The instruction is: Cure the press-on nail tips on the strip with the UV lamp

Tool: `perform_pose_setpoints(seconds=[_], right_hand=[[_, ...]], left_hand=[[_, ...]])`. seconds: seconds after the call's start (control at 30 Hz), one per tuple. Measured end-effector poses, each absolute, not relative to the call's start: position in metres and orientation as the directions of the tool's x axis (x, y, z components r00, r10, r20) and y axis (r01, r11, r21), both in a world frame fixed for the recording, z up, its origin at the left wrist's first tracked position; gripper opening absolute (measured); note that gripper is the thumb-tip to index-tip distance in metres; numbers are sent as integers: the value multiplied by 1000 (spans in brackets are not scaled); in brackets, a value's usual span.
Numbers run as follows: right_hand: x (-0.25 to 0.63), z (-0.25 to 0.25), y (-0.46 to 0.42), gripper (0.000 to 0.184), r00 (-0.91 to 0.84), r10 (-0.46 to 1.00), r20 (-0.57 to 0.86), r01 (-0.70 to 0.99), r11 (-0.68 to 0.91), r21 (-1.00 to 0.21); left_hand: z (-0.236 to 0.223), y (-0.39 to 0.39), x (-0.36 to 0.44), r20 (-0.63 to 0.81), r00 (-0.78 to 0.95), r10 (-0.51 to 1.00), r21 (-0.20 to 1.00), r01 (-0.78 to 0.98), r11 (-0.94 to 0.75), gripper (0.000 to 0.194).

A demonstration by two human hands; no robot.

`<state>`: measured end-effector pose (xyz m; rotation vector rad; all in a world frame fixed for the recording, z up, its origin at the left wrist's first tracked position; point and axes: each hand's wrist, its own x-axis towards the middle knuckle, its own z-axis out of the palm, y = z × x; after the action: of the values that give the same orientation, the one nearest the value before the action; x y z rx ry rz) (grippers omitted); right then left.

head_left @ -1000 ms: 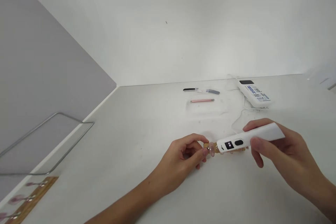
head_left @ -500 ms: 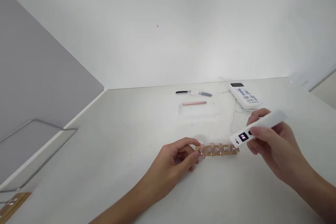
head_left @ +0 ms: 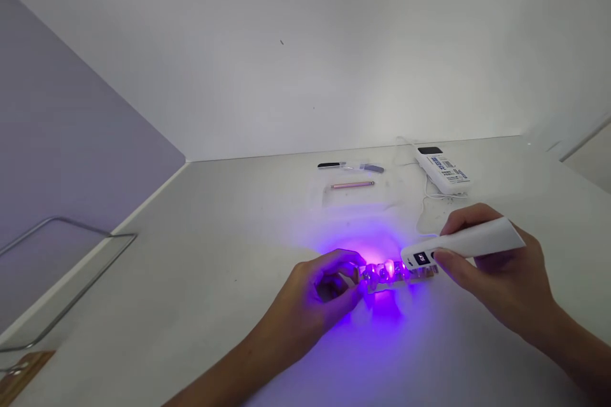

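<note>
My right hand [head_left: 506,273] is closed around a white handheld UV lamp [head_left: 477,238], its thumb by the button next to a small lit display. The lamp's front end glows violet over a narrow wooden nail tip stand [head_left: 422,273]. Along that stand sit several clear pinkish nail tips [head_left: 390,269], washed in purple light. Thumb and fingers of my left hand [head_left: 324,286] pinch the stand's left end. The lamp's head hides part of the stand's right half.
Behind lie a pink pen-like tool [head_left: 352,185], a black-handled tool [head_left: 330,165] and a grey-capped one [head_left: 372,168]. A white device [head_left: 443,170] with a cable stands back right. At left are a bent metal rod [head_left: 90,283] and a wooden piece [head_left: 23,375].
The UV lamp has switched on, casting violet light over the nail tips and left hand. My right hand has brought it left and turned it flatter over the stand.
</note>
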<state>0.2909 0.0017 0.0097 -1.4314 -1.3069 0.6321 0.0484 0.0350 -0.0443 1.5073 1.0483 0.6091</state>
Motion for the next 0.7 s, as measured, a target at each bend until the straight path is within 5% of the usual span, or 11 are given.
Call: perform_pose_setpoints(seconds=[0.23, 0.7], right_hand=[[297, 2, 2, 15, -68, 829, 555, 528, 502, -685], [299, 5, 0, 18, -207, 787, 581, 529, 589, -611]], left_hand=[[-41, 36, 47, -125, 474, 872, 956, 291, -21, 20], [-43, 36, 52, -120, 482, 868, 973, 231, 6, 19]])
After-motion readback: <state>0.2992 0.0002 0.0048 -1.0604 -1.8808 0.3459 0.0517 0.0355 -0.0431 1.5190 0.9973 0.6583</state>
